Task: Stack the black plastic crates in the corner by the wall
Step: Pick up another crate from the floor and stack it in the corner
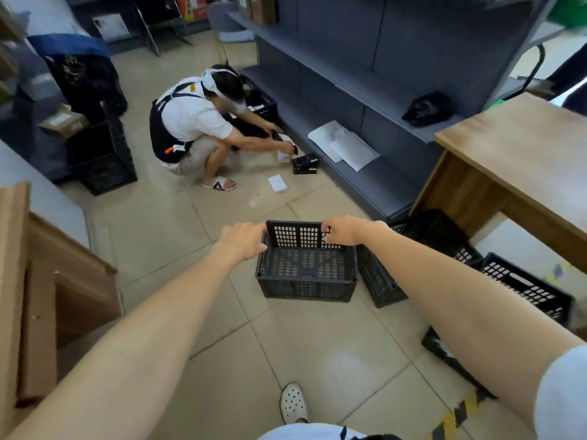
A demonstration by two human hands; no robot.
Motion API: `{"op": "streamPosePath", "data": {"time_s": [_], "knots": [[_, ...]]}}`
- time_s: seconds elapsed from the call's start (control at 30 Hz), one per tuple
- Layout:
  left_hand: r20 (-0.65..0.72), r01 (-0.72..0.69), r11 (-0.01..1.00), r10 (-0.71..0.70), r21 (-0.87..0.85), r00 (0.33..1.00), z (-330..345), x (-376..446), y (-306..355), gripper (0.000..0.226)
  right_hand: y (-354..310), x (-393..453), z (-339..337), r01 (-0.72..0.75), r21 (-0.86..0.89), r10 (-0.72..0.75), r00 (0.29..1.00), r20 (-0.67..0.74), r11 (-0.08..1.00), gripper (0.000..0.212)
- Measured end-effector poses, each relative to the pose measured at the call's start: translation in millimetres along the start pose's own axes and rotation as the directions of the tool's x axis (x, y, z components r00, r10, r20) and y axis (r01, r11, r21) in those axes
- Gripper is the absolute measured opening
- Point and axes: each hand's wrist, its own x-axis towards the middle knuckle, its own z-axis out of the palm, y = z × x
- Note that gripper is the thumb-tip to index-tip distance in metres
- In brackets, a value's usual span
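Observation:
An empty black plastic crate (305, 274) stands on the tiled floor in front of me. My left hand (243, 239) grips its far left corner. My right hand (341, 231) is closed on the far wall's top edge at the right. Another black crate (419, 249) lies tilted right beside it, partly under the wooden table. Two more black crates lie at the right, one (527, 287) near the table leg and one (448, 354) partly hidden behind my right arm. A stack of black crates (101, 154) stands at the far left by the wall.
A person (193, 122) squats ahead, handling small boxes by the grey shelving (365, 90). A wooden table (521, 147) is at the right, and wooden furniture (47, 281) at the left. White paper (277, 183) lies on the floor. My white shoe (293, 403) is below.

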Motion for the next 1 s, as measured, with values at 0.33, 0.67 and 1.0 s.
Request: {"op": "streamPosePath", "data": {"time_s": [0.33, 0.67, 1.0], "knots": [[0.044, -0.075, 0.997, 0.075, -0.001, 0.996, -21, 116, 14, 0.044, 58, 73, -35, -0.038, 0.006, 0.037, 0.997, 0.075, 0.999, 0.039], [0.154, 0.114, 0.986, -0.095, -0.12, 0.984, -28, 220, 71, 0.043, 147, 168, -116, 0.049, -0.037, -0.044, 0.99, 0.133, 0.998, 0.036], [0.206, 0.265, 0.927, -0.214, -0.265, 0.955, 11, 257, 93, 0.044, 149, 254, -109, 0.256, -0.222, -0.182, 0.935, 0.305, 0.941, 0.034]]}}
